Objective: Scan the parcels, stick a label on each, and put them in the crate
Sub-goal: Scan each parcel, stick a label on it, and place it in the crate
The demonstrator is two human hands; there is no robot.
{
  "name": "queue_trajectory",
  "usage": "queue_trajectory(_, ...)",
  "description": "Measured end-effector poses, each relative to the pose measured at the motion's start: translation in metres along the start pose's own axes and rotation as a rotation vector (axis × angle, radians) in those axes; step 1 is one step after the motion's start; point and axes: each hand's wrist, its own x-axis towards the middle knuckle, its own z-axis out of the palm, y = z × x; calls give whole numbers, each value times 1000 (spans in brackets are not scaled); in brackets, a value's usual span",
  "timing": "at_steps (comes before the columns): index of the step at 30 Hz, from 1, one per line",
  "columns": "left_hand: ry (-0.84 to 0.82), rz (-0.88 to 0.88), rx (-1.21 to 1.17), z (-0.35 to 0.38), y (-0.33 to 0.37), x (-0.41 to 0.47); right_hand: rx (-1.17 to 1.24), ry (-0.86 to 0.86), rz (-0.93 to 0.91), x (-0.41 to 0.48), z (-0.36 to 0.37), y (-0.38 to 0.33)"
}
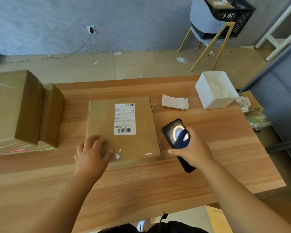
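Observation:
A flat brown parcel (106, 125) lies mid-table with a white shipping label (125, 118) on top. My left hand (91, 153) rests flat on its near left corner, fingers spread. My right hand (194, 149) grips a black handheld scanner (175, 135), screen up, just right of the parcel. A stack of white labels (175, 102) sits behind the scanner. The black crate (232, 14) stands on a chair beyond the table, with a parcel inside.
Two taller taped brown parcels (15, 106) stand at the table's left. A white bin (215, 89) sits at the right rear, crumpled paper scraps (243, 102) beside it. A blue perforated panel (282, 91) runs along the right.

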Motion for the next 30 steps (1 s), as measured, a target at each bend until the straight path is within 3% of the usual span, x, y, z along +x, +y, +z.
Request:
queue_trajectory(7, -42, 72, 17, -5, -6, 2, -561, -129, -199, -9, -14, -66)
queue_trajectory(14, -44, 67, 8, -7, -6, -1, -863, -155, -292, -8, -15, -103)
queue_trajectory(24, -62, 63, 3, -9, -4, -4, -868, -141, -286, -3, -16, -100)
queue_trajectory(30, -31, 102, 66, -9, 8, -3, -515, -29, -93, -7, -17, -53)
